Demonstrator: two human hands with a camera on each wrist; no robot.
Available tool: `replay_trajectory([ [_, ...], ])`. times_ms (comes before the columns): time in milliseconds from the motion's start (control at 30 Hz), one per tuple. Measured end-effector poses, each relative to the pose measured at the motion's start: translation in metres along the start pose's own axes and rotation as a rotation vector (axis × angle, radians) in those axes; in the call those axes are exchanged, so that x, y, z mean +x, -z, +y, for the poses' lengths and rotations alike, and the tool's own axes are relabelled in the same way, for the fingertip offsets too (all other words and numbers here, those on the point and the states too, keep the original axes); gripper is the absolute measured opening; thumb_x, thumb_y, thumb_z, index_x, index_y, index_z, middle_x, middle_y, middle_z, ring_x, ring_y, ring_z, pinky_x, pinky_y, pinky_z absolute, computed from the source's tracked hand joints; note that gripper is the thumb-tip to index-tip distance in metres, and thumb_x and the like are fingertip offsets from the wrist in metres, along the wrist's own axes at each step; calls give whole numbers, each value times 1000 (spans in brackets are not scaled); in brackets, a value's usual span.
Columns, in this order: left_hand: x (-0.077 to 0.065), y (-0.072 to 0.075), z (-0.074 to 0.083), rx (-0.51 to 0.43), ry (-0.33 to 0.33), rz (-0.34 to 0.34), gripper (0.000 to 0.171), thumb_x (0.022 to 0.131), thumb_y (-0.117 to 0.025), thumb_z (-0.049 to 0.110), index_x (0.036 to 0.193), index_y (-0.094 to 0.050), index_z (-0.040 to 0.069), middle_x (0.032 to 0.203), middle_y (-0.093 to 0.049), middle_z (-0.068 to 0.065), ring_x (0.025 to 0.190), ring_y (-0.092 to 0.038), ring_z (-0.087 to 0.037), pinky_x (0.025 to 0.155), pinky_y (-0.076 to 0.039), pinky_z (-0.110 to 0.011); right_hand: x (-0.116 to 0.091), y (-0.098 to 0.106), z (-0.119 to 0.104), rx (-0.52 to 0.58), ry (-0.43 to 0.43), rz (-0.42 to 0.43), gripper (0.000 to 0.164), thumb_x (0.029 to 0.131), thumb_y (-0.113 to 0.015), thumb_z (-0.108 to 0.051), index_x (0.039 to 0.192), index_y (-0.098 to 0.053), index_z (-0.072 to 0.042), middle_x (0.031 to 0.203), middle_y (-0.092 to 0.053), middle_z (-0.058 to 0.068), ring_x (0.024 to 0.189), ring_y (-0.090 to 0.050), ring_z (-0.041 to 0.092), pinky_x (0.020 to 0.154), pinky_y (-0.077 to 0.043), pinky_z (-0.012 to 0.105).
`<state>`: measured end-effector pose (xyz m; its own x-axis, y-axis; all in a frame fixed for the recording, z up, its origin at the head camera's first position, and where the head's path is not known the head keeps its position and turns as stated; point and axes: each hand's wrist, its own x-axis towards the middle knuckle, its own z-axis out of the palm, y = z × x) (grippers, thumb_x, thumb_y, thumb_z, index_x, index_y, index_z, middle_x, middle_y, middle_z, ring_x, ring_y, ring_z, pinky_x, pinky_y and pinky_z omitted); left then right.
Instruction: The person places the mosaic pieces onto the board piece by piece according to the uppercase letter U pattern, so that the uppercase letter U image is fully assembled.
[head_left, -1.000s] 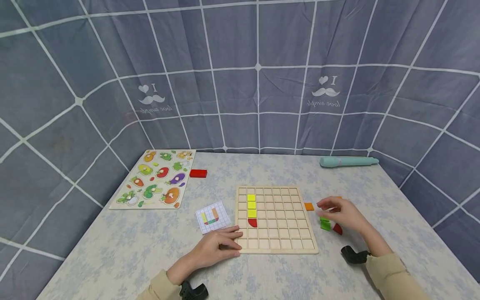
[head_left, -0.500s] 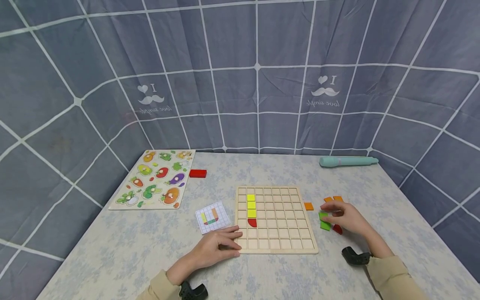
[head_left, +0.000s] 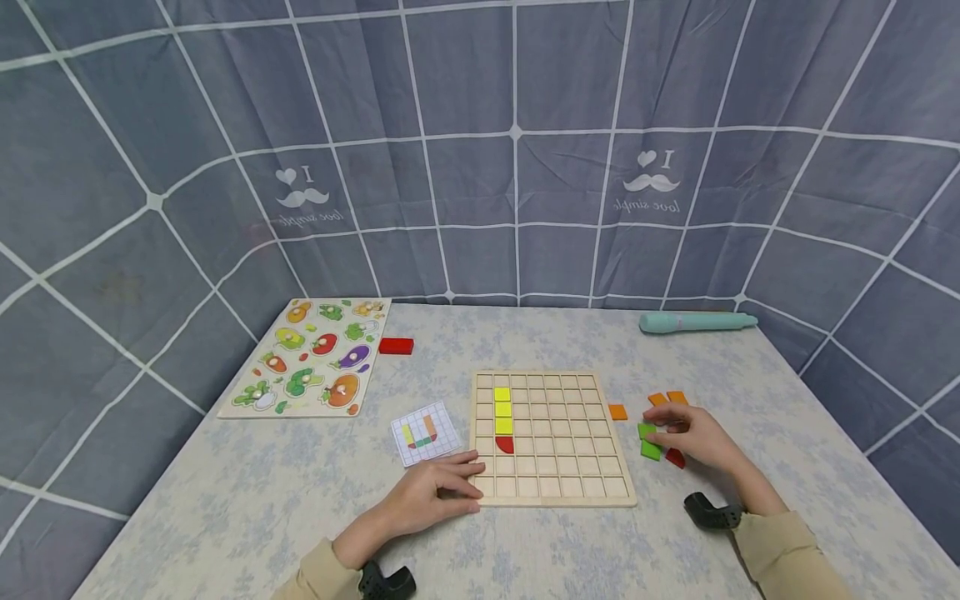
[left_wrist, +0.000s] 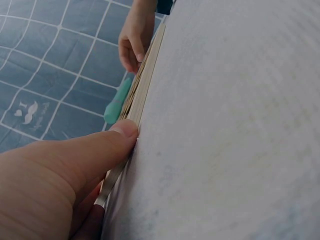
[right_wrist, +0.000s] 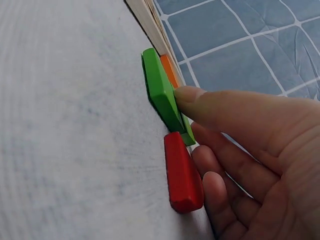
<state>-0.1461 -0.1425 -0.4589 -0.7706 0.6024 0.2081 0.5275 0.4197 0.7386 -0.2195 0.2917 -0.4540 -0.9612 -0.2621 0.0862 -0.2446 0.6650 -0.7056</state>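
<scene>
My left hand holds the near left corner of a wooden grid board. Its thumb lies along the board's edge in the left wrist view. One column of the board bears several yellow square tiles with a red quarter-round tile below them. At the right, my right hand pinches the upper of two green square tiles, thumb and index finger at its sides. The right wrist view shows the thumb against the green tiles and a red quarter-round tile beside the curled fingers.
Orange tiles lie by the board's right edge and beyond the right hand. A pattern card sits left of the board. Farther back are a vegetable puzzle board, a red block and a teal pen-shaped object.
My right hand has moved slightly right and down onto the green tiles, uncovering the orange tiles behind it, then stayed there. The left hand keeps its place on the board's corner.
</scene>
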Motion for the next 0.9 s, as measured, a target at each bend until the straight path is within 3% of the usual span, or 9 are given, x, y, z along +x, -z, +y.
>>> replay_trajectory([
  [433, 0, 0, -1, 2, -9, 7, 20, 83, -72, 29, 95, -76, 15, 126, -60, -3, 128, -44, -21, 105, -39, -36, -1, 1, 3, 39, -28, -27, 35, 85, -71, -25, 111, -65, -2, 104, -64, 11, 85, -58, 19, 67, -51, 27],
  [900, 0, 0, 0, 6, -3, 7, 19, 83, -72, 28, 96, -76, 14, 126, -60, -3, 128, -44, -21, 105, -39, -36, -1, 5, 5, 25, -15, -46, 35, 86, -70, -22, 113, -64, -1, 106, -64, 12, 85, -57, 15, 69, -51, 26],
])
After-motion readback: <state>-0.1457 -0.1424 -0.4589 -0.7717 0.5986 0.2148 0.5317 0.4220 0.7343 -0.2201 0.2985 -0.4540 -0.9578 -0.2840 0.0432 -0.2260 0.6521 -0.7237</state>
